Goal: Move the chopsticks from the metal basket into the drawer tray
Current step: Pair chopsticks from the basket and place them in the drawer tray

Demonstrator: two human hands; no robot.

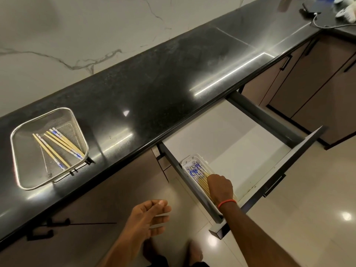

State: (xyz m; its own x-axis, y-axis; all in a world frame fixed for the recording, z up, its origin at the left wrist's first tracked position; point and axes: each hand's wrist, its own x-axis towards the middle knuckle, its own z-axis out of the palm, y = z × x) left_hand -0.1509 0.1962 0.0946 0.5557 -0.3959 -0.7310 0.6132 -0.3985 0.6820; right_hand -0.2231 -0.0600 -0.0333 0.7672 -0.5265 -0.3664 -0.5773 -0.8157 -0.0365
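Left hand (150, 218): idle below the worktop (154, 89) edge, fingers loosely spread, holding nothing. Right hand (220, 186): fingers curled down onto the plain ends of the laid chopsticks (198, 175) in the white tray (194, 157) of the open drawer (260, 112); whether it grips or only presses cannot be determined. Recommended: align the ends parallel against the tray wall before releasing. Remaining chopsticks (57, 145) lie in the metal basket (27, 160). Blue patterning only; no legible writing.
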